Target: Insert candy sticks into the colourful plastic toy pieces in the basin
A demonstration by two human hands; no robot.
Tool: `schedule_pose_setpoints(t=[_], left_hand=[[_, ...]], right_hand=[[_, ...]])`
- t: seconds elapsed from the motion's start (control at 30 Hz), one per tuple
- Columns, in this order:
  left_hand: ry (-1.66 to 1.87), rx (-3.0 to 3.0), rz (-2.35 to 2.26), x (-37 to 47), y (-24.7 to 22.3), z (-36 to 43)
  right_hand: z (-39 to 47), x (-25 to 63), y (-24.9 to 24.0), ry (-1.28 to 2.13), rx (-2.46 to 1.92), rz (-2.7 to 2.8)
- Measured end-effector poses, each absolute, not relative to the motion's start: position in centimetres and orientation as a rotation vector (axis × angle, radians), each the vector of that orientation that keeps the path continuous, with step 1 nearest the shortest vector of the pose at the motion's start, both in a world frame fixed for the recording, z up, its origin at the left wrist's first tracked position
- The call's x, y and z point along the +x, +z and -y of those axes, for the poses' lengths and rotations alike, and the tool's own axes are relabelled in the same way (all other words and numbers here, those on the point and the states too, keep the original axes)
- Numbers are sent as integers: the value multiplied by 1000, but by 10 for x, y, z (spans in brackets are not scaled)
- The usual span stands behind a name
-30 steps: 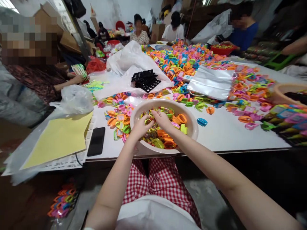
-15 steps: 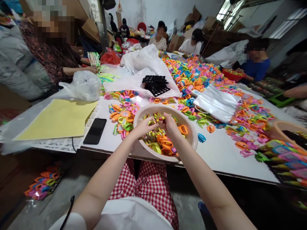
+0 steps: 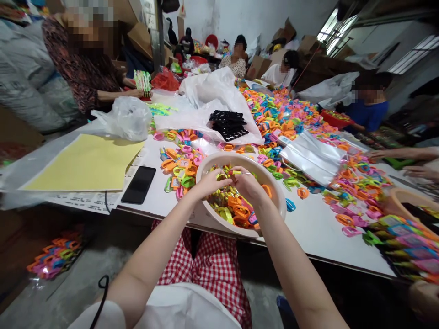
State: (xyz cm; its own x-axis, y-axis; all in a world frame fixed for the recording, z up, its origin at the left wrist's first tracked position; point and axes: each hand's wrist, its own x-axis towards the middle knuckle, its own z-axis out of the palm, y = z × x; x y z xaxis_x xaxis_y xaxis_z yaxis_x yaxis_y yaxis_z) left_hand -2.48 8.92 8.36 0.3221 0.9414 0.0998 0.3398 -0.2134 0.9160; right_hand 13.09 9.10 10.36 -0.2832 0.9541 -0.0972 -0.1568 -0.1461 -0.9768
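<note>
Both my hands are inside the cream plastic basin (image 3: 281, 201), fingertips almost touching. My right hand (image 3: 249, 186) is closed in a pinch on a small red-and-yellow wrapped candy (image 3: 234, 173), with a bit of clear wrapper showing. Curled beside it, my left hand (image 3: 211, 183) has thumb and fingers closed; a yellow-green bit shows there, but what it grips is not clear. Below them lie many small wrapped candies (image 3: 219, 198) and several orange toy watches (image 3: 240, 209), plus a yellow-green one (image 3: 225, 214).
Loose colourful toy watches (image 3: 183, 164) spread around the basin and heap up behind it. Black trays (image 3: 229, 125) rest on white plastic. A phone (image 3: 139, 184), yellow sheet (image 3: 82, 162) and silvery bags (image 3: 313, 155) lie on the table. Co-workers sit around, one person's hands at right.
My hands have drawn closer together, with my right hand turned more inward over the candy. The whole view has shifted slightly. Another person's hands have come in at the right edge.
</note>
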Motion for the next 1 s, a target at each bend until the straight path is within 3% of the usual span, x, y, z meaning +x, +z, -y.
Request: schedule_pose_setpoints(t=[0.3, 0.53, 1.0], left_hand=[[883, 1724, -1145, -26, 83, -87], [875, 1770, -1164, -25, 86, -87], [809, 1714, -1157, -26, 91, -83]], right_hand=[[-90, 129, 110, 1687, -975, 1003], [-92, 125, 105, 1545, -983, 1071], [-95, 128, 98, 1700, -1097, 1187]])
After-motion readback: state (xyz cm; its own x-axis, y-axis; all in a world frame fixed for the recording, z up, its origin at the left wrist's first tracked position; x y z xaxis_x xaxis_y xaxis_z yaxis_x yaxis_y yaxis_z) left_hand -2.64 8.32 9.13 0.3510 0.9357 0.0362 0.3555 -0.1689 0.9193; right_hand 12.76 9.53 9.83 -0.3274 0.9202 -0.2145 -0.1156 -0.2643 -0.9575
